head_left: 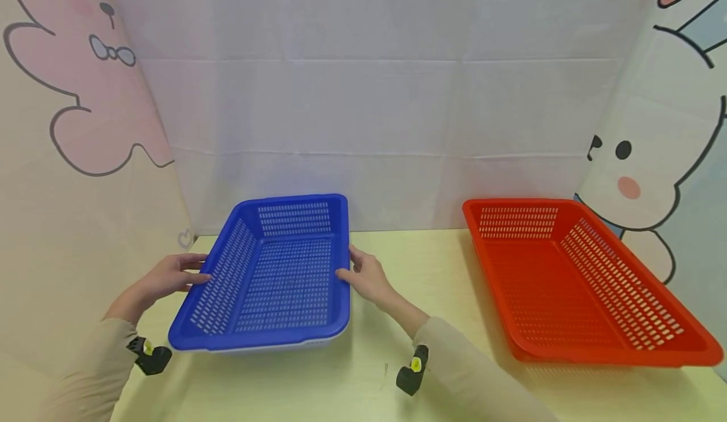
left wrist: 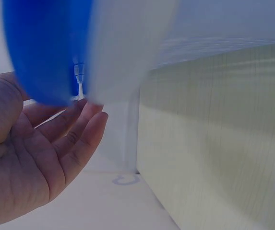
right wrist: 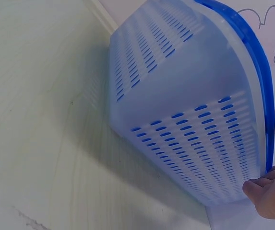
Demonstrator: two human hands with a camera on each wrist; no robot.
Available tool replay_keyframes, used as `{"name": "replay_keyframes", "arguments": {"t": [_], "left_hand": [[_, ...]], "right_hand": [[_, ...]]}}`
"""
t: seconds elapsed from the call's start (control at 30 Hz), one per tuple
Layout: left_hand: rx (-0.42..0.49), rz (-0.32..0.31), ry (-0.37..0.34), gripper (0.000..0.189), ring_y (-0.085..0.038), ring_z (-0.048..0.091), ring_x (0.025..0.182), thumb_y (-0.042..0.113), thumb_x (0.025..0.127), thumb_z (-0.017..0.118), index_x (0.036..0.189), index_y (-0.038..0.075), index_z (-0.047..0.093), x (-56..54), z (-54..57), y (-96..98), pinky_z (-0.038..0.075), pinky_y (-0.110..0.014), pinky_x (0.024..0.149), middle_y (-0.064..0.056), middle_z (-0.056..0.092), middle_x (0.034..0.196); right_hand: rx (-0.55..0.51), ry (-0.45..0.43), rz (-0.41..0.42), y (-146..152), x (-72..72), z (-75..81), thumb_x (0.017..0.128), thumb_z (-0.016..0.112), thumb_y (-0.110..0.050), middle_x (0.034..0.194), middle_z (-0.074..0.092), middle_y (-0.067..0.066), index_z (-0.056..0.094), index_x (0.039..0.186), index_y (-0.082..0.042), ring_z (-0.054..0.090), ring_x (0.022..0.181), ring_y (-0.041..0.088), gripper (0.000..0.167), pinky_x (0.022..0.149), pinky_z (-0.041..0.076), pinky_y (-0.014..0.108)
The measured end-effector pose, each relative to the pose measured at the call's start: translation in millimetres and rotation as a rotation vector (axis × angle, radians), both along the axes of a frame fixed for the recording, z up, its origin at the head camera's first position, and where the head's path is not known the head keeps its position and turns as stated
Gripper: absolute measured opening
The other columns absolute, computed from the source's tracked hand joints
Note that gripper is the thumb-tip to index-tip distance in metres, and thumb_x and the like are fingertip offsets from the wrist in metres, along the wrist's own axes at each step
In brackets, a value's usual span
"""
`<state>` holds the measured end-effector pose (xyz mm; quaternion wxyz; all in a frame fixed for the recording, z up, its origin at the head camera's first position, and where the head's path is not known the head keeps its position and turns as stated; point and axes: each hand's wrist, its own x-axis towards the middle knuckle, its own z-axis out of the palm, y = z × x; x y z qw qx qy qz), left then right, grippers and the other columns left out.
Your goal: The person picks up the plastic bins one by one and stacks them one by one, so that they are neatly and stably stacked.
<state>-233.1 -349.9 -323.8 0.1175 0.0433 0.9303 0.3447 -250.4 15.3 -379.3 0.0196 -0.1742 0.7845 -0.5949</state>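
Okay, blue basket (head_left: 292,277), left of the middle of the bench (head_left: 420,264), near the back wall, nested in a white basket (right wrist: 175,110) that shows below its rim. Open side faces up, near end tipped toward the person; shadow under it on the bench. Can't tell whether the base touches anywhere.

Left hand (head_left: 163,280) on the left rim: thumb over the edge, fingers loosely bent on the outside, small gap, light hold. Right hand (head_left: 368,278) on the right rim, thumb on top, fingers curled outside, nearly closed, pinching it.

Both sleeves beige, a black device strapped at each wrist: left device (head_left: 152,357), right device (head_left: 413,375).

Red basket (head_left: 545,277) sits well apart on the right of the bench, same slotted sort, open side up. Behind, white sheet (head_left: 369,106) with fold creases. Side walls carry cartoons: pink animal (head_left: 102,116) with a bow on the left, white rabbit (head_left: 642,163) on the right.
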Motion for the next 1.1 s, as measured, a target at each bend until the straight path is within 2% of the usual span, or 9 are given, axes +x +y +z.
{"name": "replay_keyframes", "arguments": {"t": [0.17, 0.4, 0.6, 1.1], "left_hand": [[-0.004, -0.015, 0.004, 0.065, -0.045, 0.05, 0.107, 0.022, 0.09, 0.056, 0.131, -0.018, 0.027, -2.4, 0.9, 3.7, 0.048, -0.049, 0.082, -0.037, 0.041, 0.125], [0.014, -0.018, 0.01, 0.064, -0.043, 0.051, 0.106, 0.021, 0.089, 0.057, 0.131, -0.017, 0.028, -4.6, -0.6, 8.3, 0.048, -0.049, 0.082, -0.036, 0.041, 0.125], [0.014, -0.007, 0.014, 0.066, -0.04, 0.055, 0.102, 0.023, 0.088, 0.058, 0.132, -0.016, 0.028, -5.0, -1.4, 10.9, 0.048, -0.049, 0.083, -0.035, 0.042, 0.125], [0.043, -0.028, 0.007, 0.062, -0.04, 0.054, 0.103, 0.02, 0.089, 0.057, 0.132, -0.016, 0.029, -11.4, -1.7, 23.3, 0.048, -0.048, 0.083, -0.035, 0.044, 0.124]], "right_hand": [[0.0, -0.004, -0.004, 4, 2.4, 4.6, 0.085, 0.057, -0.006, 0.136, 0.039, 0.021, 0.031, 0.138, 0.004, 0.036, 0.126, 0.034, 0.06, 0.1, 0.032, 0.046], [-0.017, 0.002, 0.005, 10, 23.8, 32.2, 0.084, 0.055, 0.0, 0.134, 0.038, 0.028, 0.03, 0.135, 0.012, 0.035, 0.125, 0.039, 0.058, 0.099, 0.031, 0.049], [-0.022, 0.008, -0.002, 13, 26.8, 33.1, 0.084, 0.054, 0.0, 0.133, 0.038, 0.028, 0.03, 0.134, 0.013, 0.035, 0.125, 0.039, 0.057, 0.099, 0.031, 0.049], [-0.019, 0.018, -0.041, 24, 24.6, 29.0, 0.083, 0.056, 0.0, 0.132, 0.039, 0.029, 0.032, 0.133, 0.014, 0.037, 0.123, 0.04, 0.058, 0.098, 0.033, 0.049]]}}
